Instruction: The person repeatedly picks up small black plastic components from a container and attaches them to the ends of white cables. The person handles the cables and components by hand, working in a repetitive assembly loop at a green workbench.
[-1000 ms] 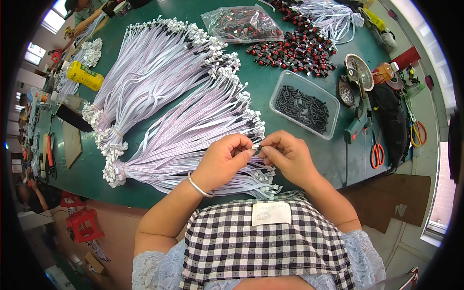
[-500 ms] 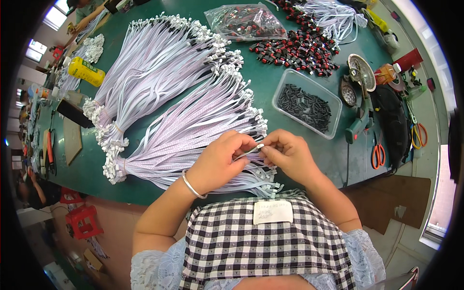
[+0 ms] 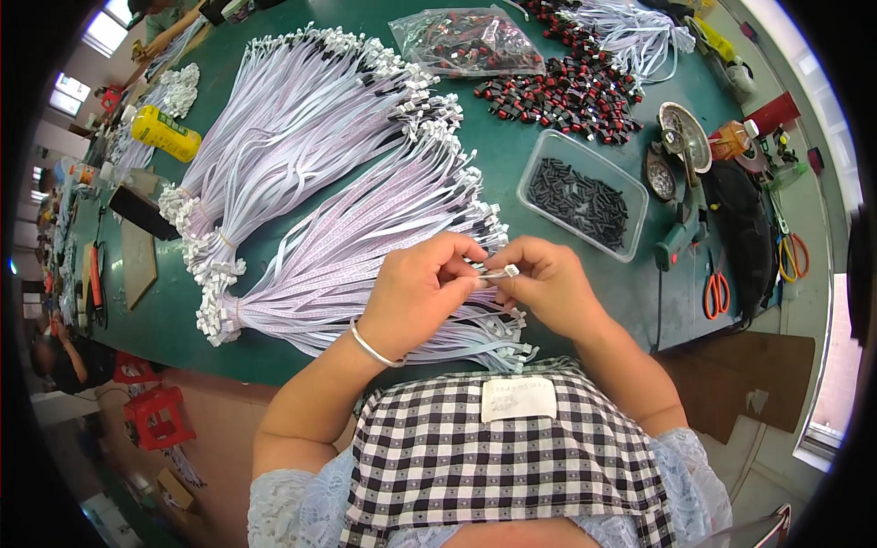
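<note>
Fingers of my left hand (image 3: 434, 279) pinch a flat white cable close to its end. Its small white connector (image 3: 511, 270) shows over the fingers of my right hand (image 3: 541, 281), which are closed on the same cable end. Whether a smaller part is between the fingertips is hidden. Beneath both hands lies a fanned bundle of flat white cables (image 3: 365, 228), tied at its left end, with white connectors along the right side. A clear plastic box (image 3: 539, 203) of short black tubes stands just beyond my right hand.
Another tied cable bundle (image 3: 283, 137) lies farther left. Beyond the box are a heap of black-and-red parts (image 3: 575, 96) and a plastic bag (image 3: 466, 44) of them. To the right are a green glue gun (image 3: 678, 239), a metal bowl (image 3: 699, 151) and orange-handled scissors (image 3: 717, 294).
The white connector has swung right, past my fingertips, and more of it shows. My left hand has turned slightly and moved right; my right fingers have shifted around the cable end.
</note>
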